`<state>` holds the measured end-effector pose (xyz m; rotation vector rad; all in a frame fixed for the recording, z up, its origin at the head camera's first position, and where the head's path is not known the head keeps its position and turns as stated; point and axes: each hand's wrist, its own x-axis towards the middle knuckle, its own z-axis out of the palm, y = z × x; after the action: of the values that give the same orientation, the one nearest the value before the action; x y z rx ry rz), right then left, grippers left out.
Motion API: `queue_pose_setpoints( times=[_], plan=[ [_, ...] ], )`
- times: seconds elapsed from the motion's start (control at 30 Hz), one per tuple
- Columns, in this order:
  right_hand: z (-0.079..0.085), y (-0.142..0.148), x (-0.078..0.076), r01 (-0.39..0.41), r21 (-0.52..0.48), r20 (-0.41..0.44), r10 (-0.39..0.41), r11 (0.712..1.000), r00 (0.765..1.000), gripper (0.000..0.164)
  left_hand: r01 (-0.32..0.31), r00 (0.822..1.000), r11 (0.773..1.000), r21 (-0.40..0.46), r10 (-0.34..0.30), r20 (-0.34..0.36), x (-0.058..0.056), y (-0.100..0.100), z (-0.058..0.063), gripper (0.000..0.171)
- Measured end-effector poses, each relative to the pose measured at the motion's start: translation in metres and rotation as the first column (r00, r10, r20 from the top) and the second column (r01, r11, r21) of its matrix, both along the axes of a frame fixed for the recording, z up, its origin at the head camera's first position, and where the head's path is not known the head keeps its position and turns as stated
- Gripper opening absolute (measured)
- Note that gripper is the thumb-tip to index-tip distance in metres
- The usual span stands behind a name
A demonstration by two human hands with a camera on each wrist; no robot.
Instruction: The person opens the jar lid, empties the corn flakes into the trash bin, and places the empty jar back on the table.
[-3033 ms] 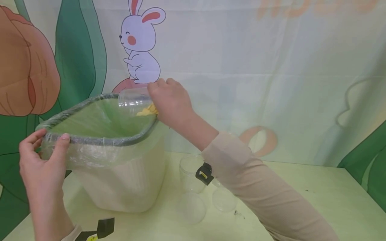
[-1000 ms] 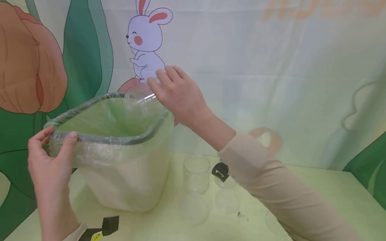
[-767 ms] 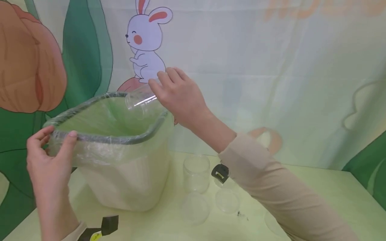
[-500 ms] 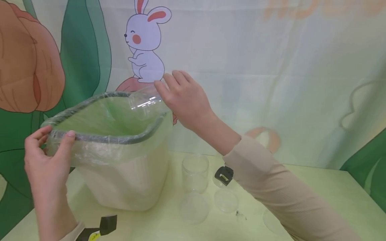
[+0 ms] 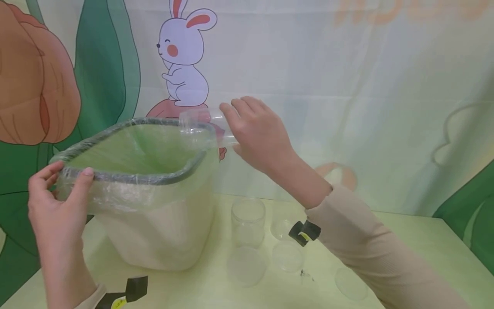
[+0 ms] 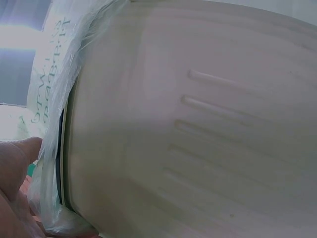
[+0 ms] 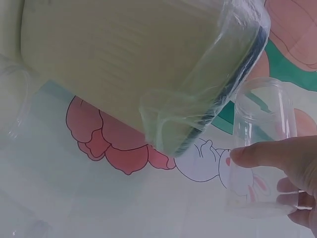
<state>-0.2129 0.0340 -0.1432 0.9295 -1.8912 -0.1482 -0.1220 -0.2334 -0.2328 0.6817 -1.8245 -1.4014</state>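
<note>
A pale bin (image 5: 162, 236) with a dark rim stands on the left of the table, lined with a clear plastic bag (image 5: 123, 197) folded over its edge. My left hand (image 5: 59, 210) grips the near left corner of that rim, thumb and fingers on the bag. At the bin's right side, my right hand (image 5: 262, 137) holds a clear plastic jar (image 5: 197, 128) on its side, mouth towards the bin and overlapping the rim in the head view. The right wrist view shows thumb and fingers round the jar (image 7: 265, 119), with no contents visible inside.
Right of the bin stands another clear jar (image 5: 248, 223), with a clear container (image 5: 281, 227) beside it. Round clear lids (image 5: 247, 267) lie in front, one farther right (image 5: 351, 283). Small dark bits (image 5: 305, 274) dot the table. A printed cloth (image 5: 347, 107) hangs behind.
Yellow pieces at the jar's mouth three seconds ago no longer show. The right hand has since drawn the jar rightward and levelled it. The left hand keeps its grip on the rim.
</note>
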Motion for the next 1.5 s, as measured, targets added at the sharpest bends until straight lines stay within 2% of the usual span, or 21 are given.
queue_pose_setpoints(
  times=[0.3, 0.63, 0.9, 1.2, 1.5],
  plan=[
    [-0.008, 0.014, 0.007, -0.045, -0.040, 0.002, 0.045, 0.998, 0.999, 0.040, -0.014, 1.000, 1.000, 0.008, 0.014, 0.013, 0.001, 0.000, 0.001, 0.053],
    [-0.015, 0.032, 0.017, -0.045, -0.073, 0.046, 0.048, 0.996, 0.998, 0.056, -0.015, 1.000, 1.000, 0.009, 0.015, 0.011, 0.003, 0.001, 0.001, 0.053],
    [-0.024, 0.047, 0.024, -0.057, -0.112, 0.054, 0.064, 0.992, 0.997, 0.061, -0.027, 0.999, 1.000, 0.000, 0.027, 0.024, 0.002, 0.001, 0.002, 0.053],
    [-0.031, 0.062, 0.029, -0.031, -0.128, 0.098, 0.043, 0.991, 0.994, 0.065, -0.039, 0.999, 0.999, -0.019, 0.040, 0.032, 0.000, 0.002, 0.002, 0.053],
    [-0.037, 0.076, 0.034, -0.004, -0.156, 0.106, 0.021, 0.988, 0.994, 0.066, -0.036, 0.999, 0.999, -0.019, 0.037, 0.030, -0.001, 0.004, 0.003, 0.053]
  ],
)
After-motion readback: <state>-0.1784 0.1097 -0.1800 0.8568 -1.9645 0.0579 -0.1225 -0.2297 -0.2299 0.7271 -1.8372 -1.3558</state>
